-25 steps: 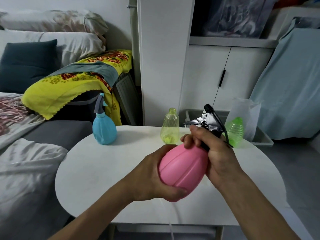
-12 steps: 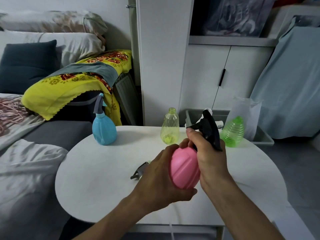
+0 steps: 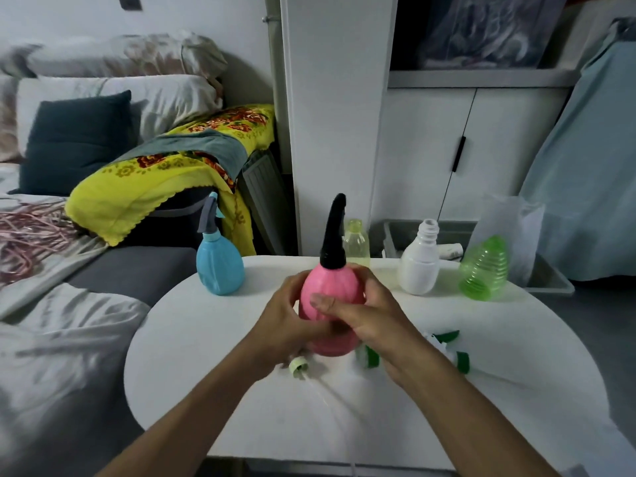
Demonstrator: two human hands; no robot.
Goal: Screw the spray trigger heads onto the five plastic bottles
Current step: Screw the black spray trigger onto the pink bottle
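While a sofa (image 3: 130,273) heaped with pillows and a yellow floral blanket (image 3: 165,180) fills the left of the room and a white cabinet (image 3: 447,149) stands behind, a round white table (image 3: 206,356) holds the work in the foreground. A person's two forearms reach in from the bottom edge and meet over the middle of the tabletop, where both hands grip the pink bottle (image 3: 332,304). The left hand (image 3: 285,325) wraps its near left side, fingers curled around the body; the right hand (image 3: 364,315) closes on the right side, thumb laid flat across the front. The bottle stands upright, its base at or just above the table, and a black spray trigger head (image 3: 333,235) sits on its neck, pointing up.

Along the far edge stands a blue bottle (image 3: 220,266) to the left, already topped with a grey and blue trigger head (image 3: 208,215). A pale yellow bottle (image 3: 356,242) shows behind the pink one, open-necked. To the right are a white bottle (image 3: 420,266) and, just beside it, a ribbed green bottle (image 3: 483,270), both open-necked.

Loose green and white trigger heads (image 3: 447,349) lie on the table near the right wrist, blurred and partly hidden, so their number is hard to tell. A small pale green cap (image 3: 297,365) lies under the left hand.
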